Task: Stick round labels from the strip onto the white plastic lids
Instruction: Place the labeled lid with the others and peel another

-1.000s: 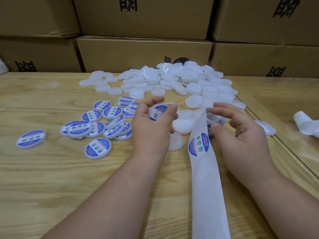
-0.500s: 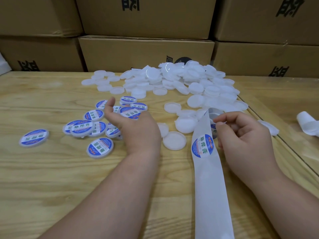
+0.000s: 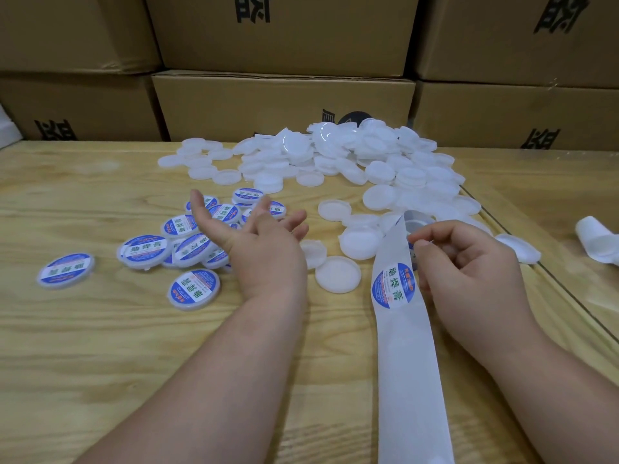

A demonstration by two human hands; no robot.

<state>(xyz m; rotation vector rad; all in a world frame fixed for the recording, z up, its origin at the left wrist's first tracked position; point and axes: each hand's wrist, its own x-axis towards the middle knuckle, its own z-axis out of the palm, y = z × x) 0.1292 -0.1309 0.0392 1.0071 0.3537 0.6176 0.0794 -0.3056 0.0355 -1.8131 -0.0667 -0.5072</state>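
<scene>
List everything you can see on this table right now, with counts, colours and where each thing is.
Plain lids: many, white, heaped at the table's far middle, a few loose nearer the hands.
Labelled lids: over a dozen, blue-and-white, clustered left of centre.
Label strip: one, white backing, running from the right hand to the near edge.
Round label: one showing, blue-white, on the strip.
Cardboard boxes: several, brown, stacked behind.
Table: one, light wood.
Left hand: open, over the labelled lids.
Right hand: pinching at the strip's top.

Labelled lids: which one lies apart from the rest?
The labelled lid farthest left on the table. It lies alone on bare wood, while the others cluster near the left hand.
</scene>
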